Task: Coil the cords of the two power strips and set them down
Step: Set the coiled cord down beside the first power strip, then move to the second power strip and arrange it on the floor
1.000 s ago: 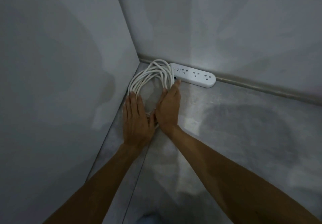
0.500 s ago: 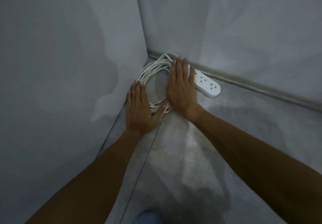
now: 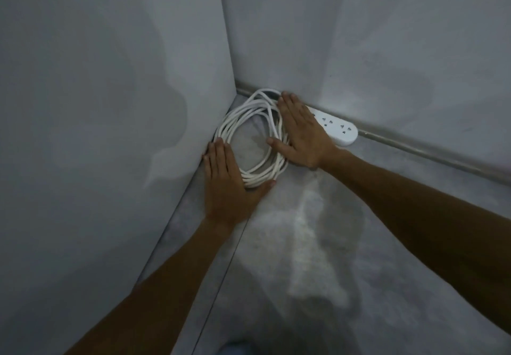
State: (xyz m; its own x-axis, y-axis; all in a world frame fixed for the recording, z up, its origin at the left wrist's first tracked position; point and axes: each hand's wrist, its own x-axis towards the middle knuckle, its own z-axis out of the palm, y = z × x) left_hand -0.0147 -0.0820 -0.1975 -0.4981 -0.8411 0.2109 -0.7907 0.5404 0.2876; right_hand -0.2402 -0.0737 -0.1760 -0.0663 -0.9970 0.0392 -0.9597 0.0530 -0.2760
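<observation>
While the coil [image 3: 250, 144] is lying in the corner, the left hand [image 3: 225, 186] and right hand [image 3: 302, 136] are pressing it flat-fingered, the right covering the strip [image 3: 338, 130].

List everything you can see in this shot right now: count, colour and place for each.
power strip: one in view, white, on the floor against the back wall's base, near end under the right hand
cord: one, white, coiled flat on the floor in the corner
floor: one, mottled grey
walls: two, grey, meeting behind the coil
skirting strip: one, grey, along the back wall's foot
blue object: one, bottom edge, too cropped to identify
left hand: flat, fingers straight, on the coil's near left side
right hand: flat, over the coil's right side and the strip's end
</observation>
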